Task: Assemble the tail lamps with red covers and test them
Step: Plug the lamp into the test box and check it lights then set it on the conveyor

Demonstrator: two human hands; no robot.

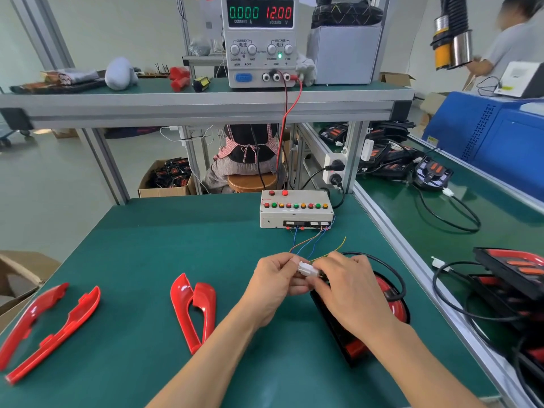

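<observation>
Head view: both hands (312,278) pinch blocky white plastic connector (307,270) above glossy tail lamp (391,301).

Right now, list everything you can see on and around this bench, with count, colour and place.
red covers: four, red, loose on mat, left and centre
tail lamp: one, black and red, under the right hand
white connector: one, between both hands
test box: one, grey, coloured buttons, back of mat
power supply: one, grey, shelf, reads 12.00 V
more lamps: several, right bench
left hand: pinches connector
right hand: pinches connector
</observation>
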